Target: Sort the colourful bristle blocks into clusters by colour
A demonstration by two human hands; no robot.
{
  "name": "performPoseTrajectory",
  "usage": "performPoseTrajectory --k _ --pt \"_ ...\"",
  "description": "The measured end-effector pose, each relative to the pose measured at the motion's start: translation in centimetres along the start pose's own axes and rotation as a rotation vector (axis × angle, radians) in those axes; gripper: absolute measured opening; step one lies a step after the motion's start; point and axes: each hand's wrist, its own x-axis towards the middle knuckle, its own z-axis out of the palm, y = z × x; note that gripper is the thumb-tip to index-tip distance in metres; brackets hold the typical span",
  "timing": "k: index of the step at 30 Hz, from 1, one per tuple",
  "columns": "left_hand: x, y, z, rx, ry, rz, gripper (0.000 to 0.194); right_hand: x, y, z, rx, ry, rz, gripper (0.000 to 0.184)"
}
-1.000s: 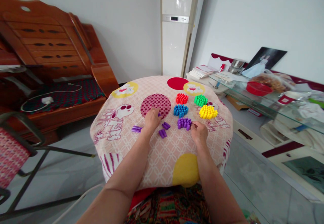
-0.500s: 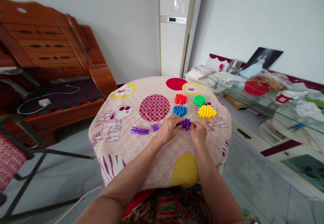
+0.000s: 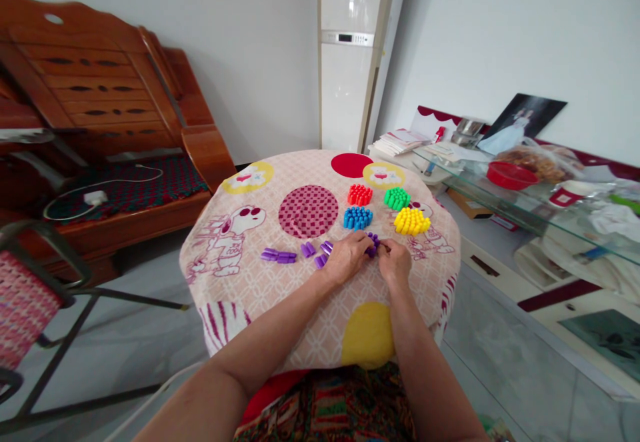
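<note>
On the cloth-covered table, a cluster of small purple plastic pegs (image 3: 373, 243) stands upright between my hands, partly hidden by them. My left hand (image 3: 351, 255) curls its fingers over the cluster's left side. From the right, my right hand (image 3: 395, 260) closes on the cluster's edge with thumb and fingertips pinched together. More purple pegs (image 3: 278, 256) lie on their sides to the left, some of them just beside my left wrist. Beyond my hands stand tight upright groups of blue pegs (image 3: 357, 218), red pegs (image 3: 359, 195), green pegs (image 3: 397, 198) and yellow pegs (image 3: 412, 222).
A patterned cloth covers the round table (image 3: 310, 309). To the right is a glass-topped cabinet (image 3: 480, 165) with a red bowl (image 3: 513, 175), papers and a photo. A wooden bench (image 3: 115, 109) and a folding chair (image 3: 30, 309) stand on the left.
My left hand has shifted slightly right and down, uncovering purple pegs lying by its wrist. The right hand stays at the cluster. The whole view has shifted a little.
</note>
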Motion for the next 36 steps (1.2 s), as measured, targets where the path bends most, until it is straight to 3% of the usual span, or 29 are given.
performPoseTrajectory --k 5,10,14,18,24,30,33,36 --pt "-0.3 0.0 -0.8 0.004 0.063 -0.069 0.028 0.0 0.1 0.0 0.008 0.001 0.007 0.034" --pt "-1.1 -3.1 -3.8 0.061 0.184 -0.325 0.019 0.1 0.2 0.2 -0.001 0.009 0.032 0.031" --pt "-2.6 -6.9 -6.3 0.155 0.074 -0.539 0.028 0.1 0.1 0.3 -0.001 0.018 0.041 0.031" --pt "-3.8 -9.0 -7.4 0.024 -0.108 -0.502 0.029 0.0 0.0 0.2 -0.004 0.039 0.028 0.03" --pt "-3.8 -8.9 -7.3 -0.179 -0.138 -0.421 0.017 0.0 0.1 0.3 -0.022 0.047 0.028 0.03" --pt "-3.3 -8.5 -7.2 -0.32 0.093 -0.492 0.021 0.0 0.1 0.2 -0.026 0.03 0.033 0.03" --pt "-2.4 -6.9 -6.6 -0.257 0.224 -0.513 0.021 0.0 0.1 0.2 -0.018 0.018 0.038 0.031" --pt "-1.2 -4.7 -5.5 -0.173 0.267 -0.489 0.015 0.0 0.1 0.2 -0.013 0.011 0.039 0.032"
